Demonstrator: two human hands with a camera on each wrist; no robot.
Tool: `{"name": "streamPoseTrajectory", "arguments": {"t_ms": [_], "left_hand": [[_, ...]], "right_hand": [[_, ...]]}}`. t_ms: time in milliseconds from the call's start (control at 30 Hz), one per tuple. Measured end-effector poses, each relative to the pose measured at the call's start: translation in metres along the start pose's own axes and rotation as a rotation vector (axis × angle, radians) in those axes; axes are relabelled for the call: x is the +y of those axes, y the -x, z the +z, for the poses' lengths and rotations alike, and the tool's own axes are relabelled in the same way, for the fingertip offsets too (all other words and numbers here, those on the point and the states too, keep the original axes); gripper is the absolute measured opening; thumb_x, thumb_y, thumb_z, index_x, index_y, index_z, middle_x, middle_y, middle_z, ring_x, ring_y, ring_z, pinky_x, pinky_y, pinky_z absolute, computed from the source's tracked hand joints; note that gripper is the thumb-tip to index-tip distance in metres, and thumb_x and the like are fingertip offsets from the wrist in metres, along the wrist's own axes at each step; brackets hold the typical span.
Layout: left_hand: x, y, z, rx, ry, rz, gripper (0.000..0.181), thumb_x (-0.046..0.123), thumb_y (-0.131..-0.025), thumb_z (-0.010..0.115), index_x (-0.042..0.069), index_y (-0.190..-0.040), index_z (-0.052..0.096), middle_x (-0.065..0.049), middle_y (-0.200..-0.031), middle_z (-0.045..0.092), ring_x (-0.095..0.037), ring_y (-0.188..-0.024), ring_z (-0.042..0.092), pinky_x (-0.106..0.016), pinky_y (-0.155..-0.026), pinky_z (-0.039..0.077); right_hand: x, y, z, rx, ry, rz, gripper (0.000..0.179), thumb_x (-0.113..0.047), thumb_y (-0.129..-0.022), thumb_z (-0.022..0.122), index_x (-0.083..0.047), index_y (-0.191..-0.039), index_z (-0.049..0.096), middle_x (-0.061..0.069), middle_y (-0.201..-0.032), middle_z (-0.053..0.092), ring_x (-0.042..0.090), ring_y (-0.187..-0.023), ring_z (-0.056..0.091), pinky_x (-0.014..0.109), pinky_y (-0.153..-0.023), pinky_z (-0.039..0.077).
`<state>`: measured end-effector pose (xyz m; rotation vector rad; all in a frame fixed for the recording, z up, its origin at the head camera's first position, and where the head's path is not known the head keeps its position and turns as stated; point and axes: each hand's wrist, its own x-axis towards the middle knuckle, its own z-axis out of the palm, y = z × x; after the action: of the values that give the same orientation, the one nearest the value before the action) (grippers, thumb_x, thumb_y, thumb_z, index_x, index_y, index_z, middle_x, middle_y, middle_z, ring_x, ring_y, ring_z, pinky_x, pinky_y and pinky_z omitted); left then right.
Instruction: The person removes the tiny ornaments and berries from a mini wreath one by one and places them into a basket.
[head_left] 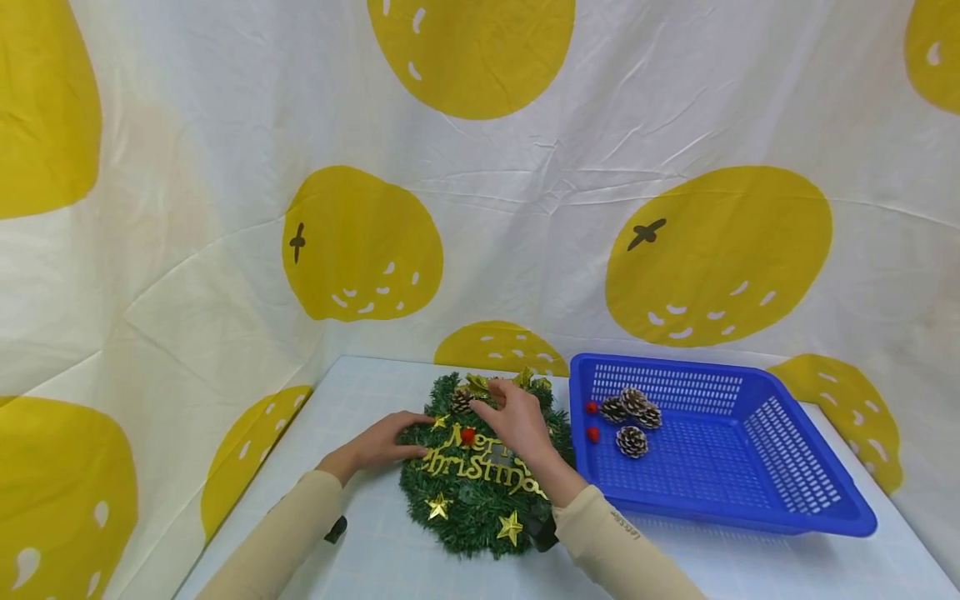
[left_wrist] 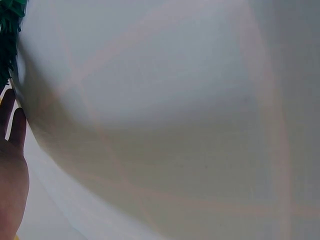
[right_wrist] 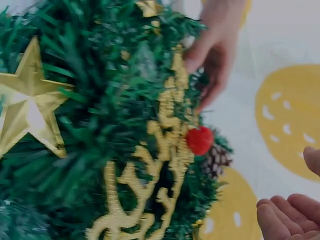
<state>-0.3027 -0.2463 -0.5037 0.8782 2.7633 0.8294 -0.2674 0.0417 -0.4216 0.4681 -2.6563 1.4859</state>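
A green Christmas wreath (head_left: 480, 508) lies on the table with a gold "Merry Christmas" sign (head_left: 476, 467) across it, plus gold stars (head_left: 510, 528). My left hand (head_left: 386, 442) rests on its left edge, fingers extended; in the left wrist view only part of that hand (left_wrist: 14, 170) shows. My right hand (head_left: 517, 417) hovers over the upper part, fingers loosely bent, with nothing seen between them. Close to its fingertips, a pine cone (head_left: 461, 401) sits in the greenery. A red pom-pom (right_wrist: 200, 140) lies by the sign, beside that pine cone (right_wrist: 217, 159) in the right wrist view.
To the right stands a blue plastic basket (head_left: 750, 508), close against the wreath. Inside are several pine cones (head_left: 632, 442) and two red pom-poms (head_left: 592, 434) at its left side. A white curtain (head_left: 517, 250) with yellow fruit prints hangs behind the table (head_left: 367, 550).
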Motion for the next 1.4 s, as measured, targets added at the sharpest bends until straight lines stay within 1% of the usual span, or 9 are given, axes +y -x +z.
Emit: {"name": "streamPoseTrajectory", "arguments": {"t_ms": [233,333,533,600,867,1033,1133,1267,1400], "left_hand": [[-0.002,0.000,0.001,0.002,0.005,0.005,0.061,0.045,-0.093,0.064,0.011,-0.142,0.050,-0.013,-0.142,0.050,-0.036,-0.133,0.043,-0.056,-0.108,0.035],[-0.003,0.000,0.001,-0.001,0.006,0.000,0.061,0.045,-0.093,0.064,0.012,-0.143,0.050,-0.012,-0.143,0.049,-0.036,-0.133,0.042,-0.056,-0.108,0.034],[-0.001,0.000,0.000,-0.002,-0.003,-0.002,0.061,0.046,-0.094,0.063,0.011,-0.143,0.050,-0.011,-0.143,0.050,-0.035,-0.134,0.042,-0.055,-0.109,0.034],[-0.001,0.000,0.000,0.001,0.003,0.009,0.061,0.045,-0.094,0.063,0.010,-0.142,0.051,-0.012,-0.142,0.051,-0.035,-0.133,0.043,-0.056,-0.108,0.035],[-0.003,0.000,0.002,0.002,0.002,0.004,0.061,0.045,-0.094,0.064,0.010,-0.142,0.050,-0.011,-0.142,0.050,-0.034,-0.133,0.043,-0.055,-0.109,0.035],[-0.002,0.000,0.001,-0.001,0.003,0.003,0.061,0.045,-0.094,0.064,0.010,-0.143,0.050,-0.011,-0.142,0.050,-0.035,-0.133,0.043,-0.055,-0.109,0.034],[-0.001,0.000,0.001,-0.003,-0.003,0.002,0.061,0.045,-0.094,0.063,0.011,-0.143,0.050,-0.011,-0.142,0.050,-0.035,-0.133,0.043,-0.055,-0.109,0.034],[-0.001,-0.001,0.001,0.000,-0.009,0.002,0.060,0.044,-0.094,0.064,0.011,-0.142,0.050,-0.011,-0.142,0.051,-0.035,-0.132,0.044,-0.055,-0.108,0.035],[-0.002,-0.001,0.001,-0.004,-0.006,0.005,0.060,0.044,-0.094,0.064,0.011,-0.142,0.050,-0.010,-0.142,0.051,-0.034,-0.133,0.044,-0.055,-0.109,0.035]], "right_hand": [[0.009,0.004,0.013,-0.027,0.052,0.000,0.057,-0.034,-0.093,0.067,-0.003,-0.138,0.053,0.018,-0.132,0.059,0.035,-0.116,0.059,0.046,-0.090,0.051],[0.011,0.006,0.018,-0.041,0.050,0.009,0.056,-0.033,-0.093,0.068,-0.003,-0.138,0.053,0.017,-0.133,0.058,0.035,-0.118,0.058,0.043,-0.092,0.050],[0.016,0.008,0.028,-0.052,0.055,0.023,0.054,-0.031,-0.094,0.068,-0.001,-0.136,0.055,0.017,-0.131,0.060,0.035,-0.115,0.059,0.046,-0.088,0.052],[0.019,0.009,0.032,-0.058,0.062,0.023,0.053,-0.031,-0.094,0.067,-0.001,-0.136,0.055,0.017,-0.130,0.060,0.034,-0.114,0.060,0.046,-0.087,0.053],[0.027,0.010,0.044,-0.047,0.117,-0.027,0.049,-0.027,-0.093,0.069,0.000,-0.133,0.058,0.018,-0.126,0.063,0.032,-0.111,0.063,0.046,-0.084,0.056],[0.031,0.010,0.048,-0.039,0.143,-0.036,0.048,-0.023,-0.092,0.071,0.000,-0.131,0.059,0.016,-0.125,0.064,0.030,-0.109,0.064,0.043,-0.083,0.056],[0.033,0.009,0.051,-0.033,0.176,-0.046,0.047,-0.022,-0.091,0.072,-0.001,-0.131,0.060,0.015,-0.123,0.065,0.026,-0.100,0.066,0.037,-0.076,0.057],[0.035,0.007,0.054,-0.019,0.224,-0.060,0.045,-0.022,-0.090,0.073,-0.002,-0.129,0.062,0.014,-0.122,0.065,0.022,-0.089,0.067,0.032,-0.066,0.055],[0.035,0.005,0.057,-0.018,0.256,-0.045,0.044,-0.023,-0.090,0.074,-0.003,-0.127,0.064,0.014,-0.119,0.066,0.022,-0.087,0.067,0.030,-0.063,0.053]]}}
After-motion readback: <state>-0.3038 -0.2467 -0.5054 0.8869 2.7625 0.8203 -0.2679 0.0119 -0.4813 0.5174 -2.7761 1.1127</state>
